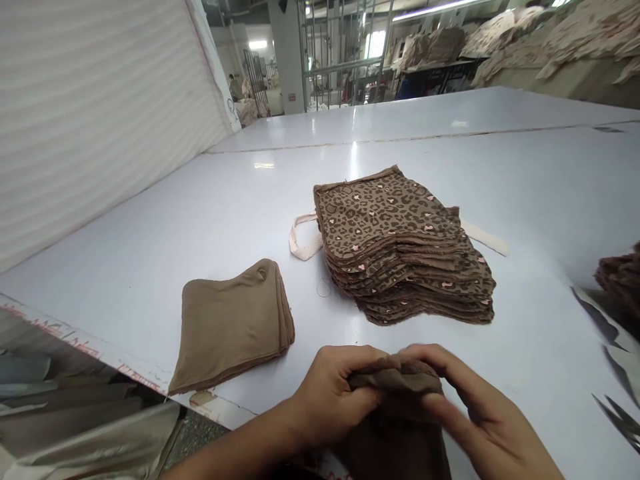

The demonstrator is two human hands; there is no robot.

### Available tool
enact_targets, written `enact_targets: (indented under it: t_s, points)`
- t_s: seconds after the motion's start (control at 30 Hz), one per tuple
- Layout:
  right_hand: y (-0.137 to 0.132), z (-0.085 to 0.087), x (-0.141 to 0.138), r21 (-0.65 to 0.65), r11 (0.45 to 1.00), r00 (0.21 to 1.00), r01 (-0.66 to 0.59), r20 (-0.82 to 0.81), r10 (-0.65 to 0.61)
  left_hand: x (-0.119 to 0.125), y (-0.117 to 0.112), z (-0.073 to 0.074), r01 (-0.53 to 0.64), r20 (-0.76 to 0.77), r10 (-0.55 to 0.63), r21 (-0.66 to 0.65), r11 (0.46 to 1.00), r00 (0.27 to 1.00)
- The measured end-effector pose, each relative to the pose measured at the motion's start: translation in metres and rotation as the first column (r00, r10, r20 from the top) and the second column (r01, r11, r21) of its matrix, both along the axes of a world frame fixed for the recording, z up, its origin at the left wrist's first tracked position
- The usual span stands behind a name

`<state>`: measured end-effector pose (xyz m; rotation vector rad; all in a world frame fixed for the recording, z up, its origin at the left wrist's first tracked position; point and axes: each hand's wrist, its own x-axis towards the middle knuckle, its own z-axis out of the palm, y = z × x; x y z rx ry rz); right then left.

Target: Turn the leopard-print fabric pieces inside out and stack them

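Observation:
A dark brown fabric piece (pixel 400 433) hangs in front of me at the near table edge, its upper edge bunched up. My left hand (pixel 335 393) pinches the bunched edge between thumb and fingers. From the other side, my right hand (pixel 465 400) grips the same edge with thumb and forefinger. Just beyond my hands lies a thick stack of leopard-print fabric pieces (pixel 390 213), brown with small pink spots. To its left is a smaller stack of plain olive-brown fabric pieces (pixel 230 320). The lower part of the held piece runs out of view.
A pale fabric strip (pixel 305 240) pokes out from beneath the printed stack. Scissors (pixel 620 420) lie at the right edge, near a dark brown fabric pile (pixel 620 280). A big white roll or sheet (pixel 100 100) rises at the left. Fabric heaps (pixel 575 40) stand behind the white table (pixel 280 180).

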<state>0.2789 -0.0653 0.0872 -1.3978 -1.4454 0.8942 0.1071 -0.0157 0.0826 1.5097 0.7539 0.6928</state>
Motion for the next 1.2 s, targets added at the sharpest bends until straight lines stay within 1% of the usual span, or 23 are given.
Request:
enact_targets:
  t_s: [0.07,0.17,0.2,0.3,0.37,0.43,0.5,0.57,0.6,0.67,0.7,0.73,0.8,0.83,0.87,0.93,0.97,1.0,1.03,1.07,1.13,1.17,1.2]
  points:
    - [0.000,0.004,-0.004,-0.017,1.000,1.000,0.020,-0.002,-0.020,-0.002,-0.001,-0.002,0.015,-0.048,-0.015,-0.003,1.000,0.999]
    - [-0.003,0.001,-0.009,-0.063,0.993,0.981,0.098,-0.161,-0.107,-0.004,-0.001,-0.008,0.068,-0.036,-0.070,-0.061,0.996,0.997]
    - [-0.004,-0.001,-0.012,-0.078,0.990,0.969,0.121,-0.205,-0.135,-0.005,-0.001,-0.009,0.067,-0.033,-0.069,-0.060,0.996,0.997]
    - [-0.009,-0.005,-0.022,-0.134,0.967,0.938,0.217,-0.246,-0.245,-0.006,0.000,-0.007,-0.016,-0.062,0.018,0.025,1.000,0.998]
    - [-0.011,-0.002,-0.029,-0.194,0.953,0.926,0.231,-0.258,-0.277,-0.006,-0.001,-0.002,-0.044,-0.074,0.051,0.085,0.995,0.996]
    - [-0.012,0.002,-0.032,-0.254,0.952,0.931,0.170,-0.277,-0.240,-0.005,-0.002,0.005,-0.023,-0.074,0.032,0.117,0.993,0.997]
    - [-0.010,0.002,-0.027,-0.279,0.956,0.953,0.086,-0.257,-0.160,-0.005,-0.004,0.008,0.014,-0.055,-0.006,0.144,0.990,0.998]
    - [-0.006,-0.002,-0.017,-0.270,0.962,0.965,-0.035,-0.260,-0.038,-0.006,-0.004,0.008,0.075,-0.030,-0.071,0.176,0.982,0.997]
    - [-0.005,-0.006,-0.012,-0.267,0.960,0.958,-0.090,-0.287,0.010,-0.007,-0.004,0.007,0.105,-0.024,-0.103,0.189,0.976,0.994]
    - [-0.003,-0.012,-0.005,-0.272,0.950,0.931,-0.154,-0.362,0.047,-0.008,-0.003,0.003,0.134,-0.019,-0.133,0.175,0.975,0.991]
    - [-0.003,-0.014,-0.004,-0.278,0.948,0.923,-0.152,-0.383,0.036,-0.008,-0.003,0.000,0.124,-0.020,-0.122,0.144,0.982,0.992]
    - [-0.003,-0.015,-0.004,-0.286,0.950,0.925,-0.123,-0.379,0.005,-0.008,-0.002,-0.002,0.102,-0.025,-0.100,0.107,0.989,0.995]
    - [-0.006,-0.012,-0.008,-0.298,0.955,0.946,-0.017,-0.313,-0.081,-0.007,-0.002,-0.007,0.065,-0.049,-0.063,0.047,0.997,0.997]
    - [-0.008,-0.010,-0.011,-0.303,0.953,0.955,0.015,-0.277,-0.103,-0.006,-0.001,-0.008,0.064,-0.064,-0.062,0.034,0.997,0.996]
    - [-0.009,-0.008,-0.013,-0.312,0.950,0.962,0.016,-0.253,-0.100,-0.005,-0.001,-0.009,0.072,-0.078,-0.070,0.027,0.997,0.994]
    - [-0.011,-0.006,-0.014,-0.336,0.940,0.965,-0.066,-0.262,-0.026,-0.004,-0.001,-0.009,0.100,-0.080,-0.099,0.014,0.995,0.992]
    - [-0.012,-0.006,-0.014,-0.350,0.929,0.954,-0.119,-0.299,0.010,-0.004,-0.001,-0.008,0.124,-0.066,-0.124,-0.002,0.992,0.990]
    - [-0.011,-0.007,-0.013,-0.369,0.916,0.932,-0.159,-0.361,0.016,-0.004,-0.001,-0.007,0.157,-0.047,-0.157,-0.017,0.987,0.986]
    - [-0.011,-0.007,-0.013,-0.391,0.903,0.897,-0.180,-0.441,-0.013,-0.004,-0.001,-0.005,0.195,-0.023,-0.196,-0.028,0.980,0.980]
    - [-0.010,-0.008,-0.013,-0.416,0.888,0.846,-0.195,-0.530,-0.063,-0.005,-0.001,-0.004,0.233,-0.002,-0.233,-0.032,0.972,0.972]
    - [-0.008,-0.008,-0.016,-0.448,0.862,0.712,-0.237,-0.684,-0.160,-0.005,-0.002,-0.001,0.285,0.018,-0.285,-0.029,0.958,0.958]
    - [-0.007,-0.008,-0.018,-0.454,0.854,0.660,-0.253,-0.727,-0.190,-0.006,-0.002,-0.001,0.280,0.021,-0.280,-0.044,0.959,0.960]
    - [-0.007,-0.007,-0.020,-0.456,0.853,0.634,-0.254,-0.744,-0.209,-0.005,-0.002,-0.001,0.255,0.025,-0.253,-0.077,0.964,0.967]
